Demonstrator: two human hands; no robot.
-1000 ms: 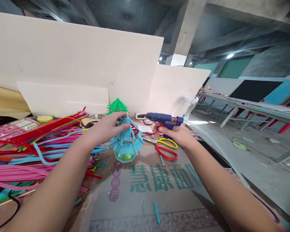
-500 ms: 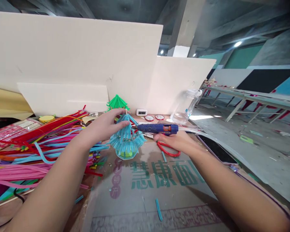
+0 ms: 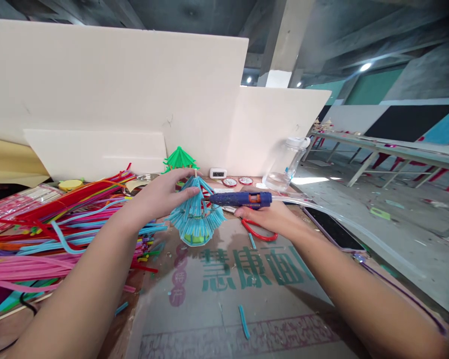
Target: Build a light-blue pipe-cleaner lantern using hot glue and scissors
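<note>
A small blue pavilion model (image 3: 196, 219) with tiered, pleated-looking roofs of pipe cleaners stands at the middle of the table. My left hand (image 3: 175, 192) is closed on its upper roof, thumb on the near side, other fingers partly hidden behind. In my right hand (image 3: 264, 214) is a dark blue glue gun (image 3: 243, 199), its nozzle pointing left at the upper roof's right side. Whether the tip touches the roof I cannot tell. Red-handled scissors (image 3: 260, 232) lie just under my right hand. Behind the model shows a green-roofed pavilion (image 3: 179, 158).
Bundles of coloured pipe cleaners (image 3: 67, 234) cover the table's left. A white digital clock (image 3: 218, 173), a clear water bottle (image 3: 286, 164) and a phone (image 3: 335, 229) stand or lie behind and right. Blue offcuts (image 3: 244, 321) lie on the printed sheet (image 3: 194, 319). White boards (image 3: 112, 89) rise behind.
The view has shifted very slightly. Both hands, the glue gun and the blue pavilion model keep almost the same places relative to each other.
</note>
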